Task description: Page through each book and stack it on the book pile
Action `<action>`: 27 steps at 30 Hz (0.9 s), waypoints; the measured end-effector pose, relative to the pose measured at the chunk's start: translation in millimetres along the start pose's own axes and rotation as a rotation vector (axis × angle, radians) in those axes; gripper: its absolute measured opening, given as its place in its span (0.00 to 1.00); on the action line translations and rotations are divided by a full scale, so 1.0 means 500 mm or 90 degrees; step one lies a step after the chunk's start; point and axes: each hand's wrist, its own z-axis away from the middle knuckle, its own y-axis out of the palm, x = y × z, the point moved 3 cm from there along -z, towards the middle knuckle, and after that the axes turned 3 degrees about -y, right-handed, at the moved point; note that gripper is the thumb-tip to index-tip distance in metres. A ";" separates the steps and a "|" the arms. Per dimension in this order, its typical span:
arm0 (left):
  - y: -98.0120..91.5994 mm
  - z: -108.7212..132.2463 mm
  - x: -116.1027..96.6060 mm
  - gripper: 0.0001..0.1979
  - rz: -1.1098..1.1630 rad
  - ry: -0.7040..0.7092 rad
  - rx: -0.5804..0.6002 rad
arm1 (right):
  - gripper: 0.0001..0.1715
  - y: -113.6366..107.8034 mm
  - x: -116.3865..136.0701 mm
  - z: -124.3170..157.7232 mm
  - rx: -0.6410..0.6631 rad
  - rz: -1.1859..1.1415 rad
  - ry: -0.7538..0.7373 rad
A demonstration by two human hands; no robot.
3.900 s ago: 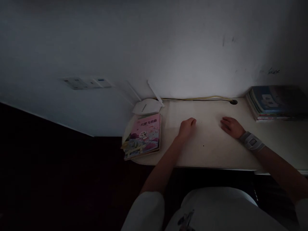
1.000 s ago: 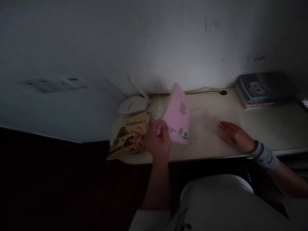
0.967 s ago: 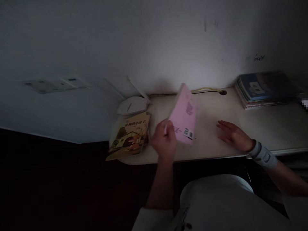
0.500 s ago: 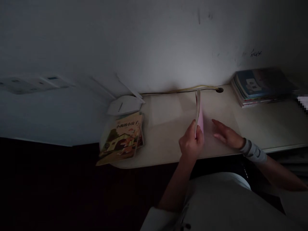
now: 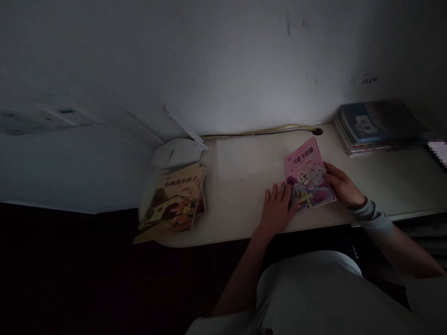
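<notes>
A thin pink picture book (image 5: 307, 174) lies face up on the pale desk (image 5: 244, 186) in front of me. My left hand (image 5: 276, 209) rests flat on the desk at the book's left edge, fingers stretched out and touching it. My right hand (image 5: 341, 185) grips the book's right edge with curled fingers. A grey band wraps my right wrist (image 5: 370, 216).
A brown-covered picture book (image 5: 172, 202) lies on other books at the desk's left end, beside a white router (image 5: 176, 152). A stack of books (image 5: 377, 128) sits at the back right. A yellow cable (image 5: 268, 131) runs along the wall to a desk hole.
My left hand lifted the pink book off the left pile, carried it rightward on edge, and laid it face up. My right hand moved onto its right edge.
</notes>
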 end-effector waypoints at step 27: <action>-0.046 0.010 0.066 0.40 0.896 -0.089 -0.086 | 0.36 0.092 0.077 0.029 0.149 0.056 -0.242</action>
